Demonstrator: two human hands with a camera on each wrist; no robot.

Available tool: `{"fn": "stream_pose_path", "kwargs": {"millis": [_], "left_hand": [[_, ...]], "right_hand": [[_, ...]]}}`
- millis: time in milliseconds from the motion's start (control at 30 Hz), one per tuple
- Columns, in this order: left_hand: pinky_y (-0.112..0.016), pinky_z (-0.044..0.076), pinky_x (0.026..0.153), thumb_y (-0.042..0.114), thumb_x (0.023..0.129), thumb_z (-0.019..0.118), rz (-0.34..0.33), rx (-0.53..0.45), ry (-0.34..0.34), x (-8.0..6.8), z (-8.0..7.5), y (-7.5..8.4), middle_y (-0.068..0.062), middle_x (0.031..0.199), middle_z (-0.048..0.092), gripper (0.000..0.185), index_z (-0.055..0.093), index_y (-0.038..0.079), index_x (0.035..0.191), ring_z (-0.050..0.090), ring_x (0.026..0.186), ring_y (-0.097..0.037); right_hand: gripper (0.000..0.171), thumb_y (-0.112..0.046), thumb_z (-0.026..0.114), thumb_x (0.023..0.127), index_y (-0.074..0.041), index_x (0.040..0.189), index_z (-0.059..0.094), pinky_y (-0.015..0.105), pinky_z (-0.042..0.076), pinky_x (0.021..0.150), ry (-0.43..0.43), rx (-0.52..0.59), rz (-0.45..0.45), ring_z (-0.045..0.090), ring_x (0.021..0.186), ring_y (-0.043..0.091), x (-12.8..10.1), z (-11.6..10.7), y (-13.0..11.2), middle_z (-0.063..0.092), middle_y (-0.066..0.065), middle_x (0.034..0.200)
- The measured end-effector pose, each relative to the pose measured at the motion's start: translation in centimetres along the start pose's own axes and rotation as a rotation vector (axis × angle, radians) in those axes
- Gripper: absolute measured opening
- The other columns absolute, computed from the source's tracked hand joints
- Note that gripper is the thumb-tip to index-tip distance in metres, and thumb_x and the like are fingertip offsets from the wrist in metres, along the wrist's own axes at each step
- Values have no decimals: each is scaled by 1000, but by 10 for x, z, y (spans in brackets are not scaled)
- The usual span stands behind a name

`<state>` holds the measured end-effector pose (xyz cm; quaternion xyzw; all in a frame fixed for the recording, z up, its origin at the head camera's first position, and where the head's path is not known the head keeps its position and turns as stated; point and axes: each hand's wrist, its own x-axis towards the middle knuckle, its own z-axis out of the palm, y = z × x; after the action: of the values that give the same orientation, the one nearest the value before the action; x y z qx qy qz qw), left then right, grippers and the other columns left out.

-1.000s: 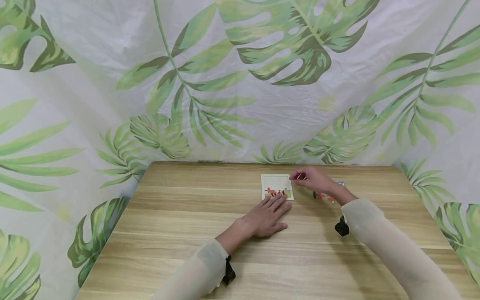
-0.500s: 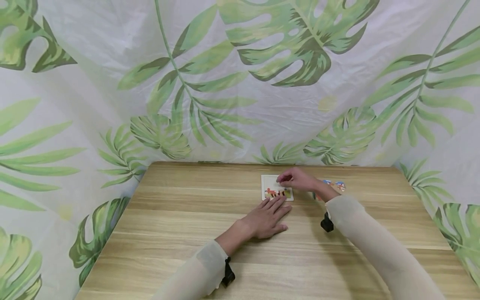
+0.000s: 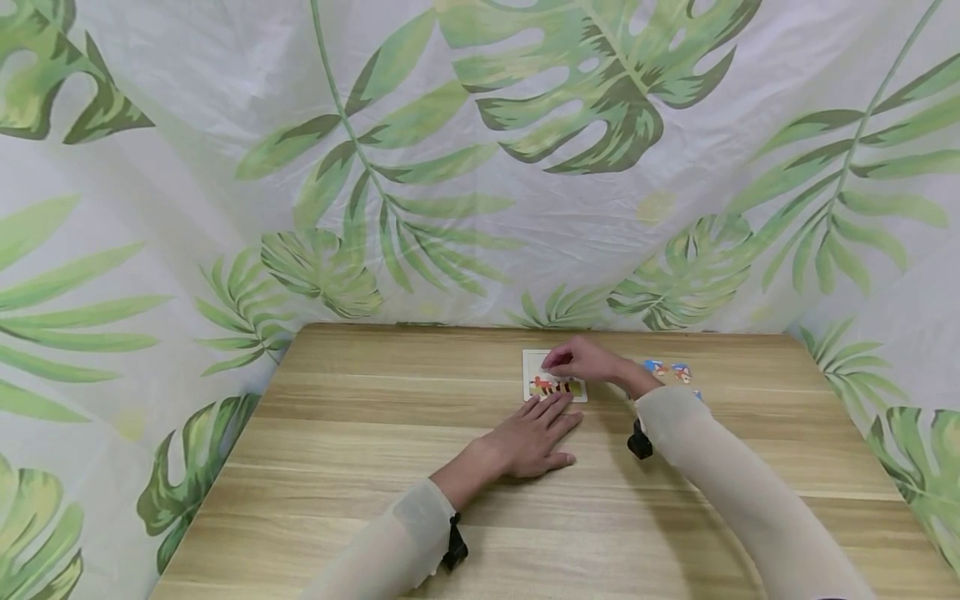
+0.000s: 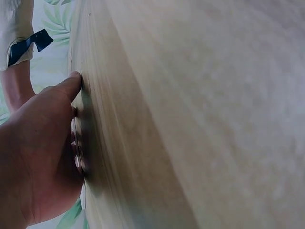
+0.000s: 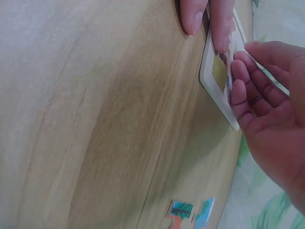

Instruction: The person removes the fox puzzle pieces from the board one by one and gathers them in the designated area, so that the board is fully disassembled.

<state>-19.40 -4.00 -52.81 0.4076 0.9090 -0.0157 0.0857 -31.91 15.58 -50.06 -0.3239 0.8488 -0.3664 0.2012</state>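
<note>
A square jigsaw board point(image 3: 527, 364) with a pale rim lies near the table's back edge. Red, yellow and dark-striped puzzle pieces point(image 3: 557, 387) fill its near part; the far part is bare and pale. My left hand point(image 3: 525, 437) lies flat on the table, its straight fingertips resting on the board's near rim. Over the board, my right hand point(image 3: 588, 360) pinches a small puzzle piece, mostly hidden by the fingers. In the right wrist view, the right fingertips are right at the board, close to two left fingers point(image 5: 221, 28).
Several loose puzzle pieces point(image 3: 681, 372) lie right of the board, partly behind the right forearm. A leaf-patterned cloth point(image 3: 420, 167) hangs behind the wooden table point(image 3: 360, 375). Each wrist carries a small black camera point(image 3: 640, 440).
My right hand has moved left from beside the board to over its bare part, still pinching the piece. More loose pieces show behind it. The left hand has stayed put.
</note>
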Motion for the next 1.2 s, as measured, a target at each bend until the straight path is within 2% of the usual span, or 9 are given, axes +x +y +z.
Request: {"fn": "stream_pose_path", "kwargs": {"millis": [200, 400, 500, 600, 667, 833, 1067, 1200], "left_hand": [[-46, 15, 132, 63, 111, 32, 8, 10, -36, 2, 0, -2, -9, 179, 4, 75, 16, 22, 172, 3, 165, -24], [-45, 14, 133, 65, 110, 31, 15, 22, -43, 3, 0, -3, -9, 179, 3, 77, 15, 23, 172, 3, 165, -24], [-45, 12, 133, 64, 110, 32, 16, 15, -50, 4, 0, -5, -9, 179, 2, 77, 14, 22, 172, 1, 165, -24], [-45, 10, 133, 64, 110, 33, 11, -3, -62, 4, 0, -6, -8, 179, 0, 77, 13, 23, 173, -1, 165, -23], [-45, 10, 133, 64, 110, 34, 6, -13, -70, 5, -1, -6, -7, 179, 0, 78, 12, 23, 173, -2, 165, -22], [-45, 10, 133, 63, 110, 35, 9, -25, -73, 6, 2, -7, -7, 179, -2, 78, 11, 24, 173, -3, 165, -22], [-46, 11, 133, 62, 111, 35, 19, -35, -65, 6, 5, -9, -7, 179, -1, 76, 12, 24, 173, -3, 165, -22], [-47, 11, 133, 61, 111, 36, 22, -46, -65, 6, 5, -8, -8, 179, 0, 76, 13, 23, 173, -2, 165, -22]], "right_hand": [[20, -2, 65, 104, 6, 119, 76, 30, 58, 83, -6, -6, -38, 71, 93, 17, 4, 2, 3, 78, 16, 110], [18, 0, 67, 101, 5, 115, 78, 28, 56, 79, -2, -5, -67, 68, 89, 15, 7, 6, 7, 77, 15, 104], [17, 0, 68, 101, 5, 113, 79, 26, 54, 74, 2, -3, -92, 67, 85, 18, 7, 7, 7, 75, 16, 102], [17, 3, 67, 100, 9, 112, 78, 23, 52, 70, 6, 8, -109, 67, 83, 27, 8, 8, 6, 73, 22, 101], [16, 3, 67, 100, 9, 111, 77, 22, 52, 69, 5, 11, -113, 67, 82, 27, 8, 9, 6, 72, 22, 100], [17, 1, 65, 102, 6, 112, 78, 26, 54, 70, -19, 32, -66, 65, 80, 19, 8, 9, 5, 73, 16, 102], [17, -1, 62, 105, 2, 114, 76, 30, 53, 71, -36, 102, 21, 63, 78, 18, 10, 9, 10, 76, 13, 102], [16, -2, 63, 105, 2, 113, 75, 31, 53, 71, -39, 128, 28, 62, 78, 19, 9, 10, 10, 75, 13, 98]]}}
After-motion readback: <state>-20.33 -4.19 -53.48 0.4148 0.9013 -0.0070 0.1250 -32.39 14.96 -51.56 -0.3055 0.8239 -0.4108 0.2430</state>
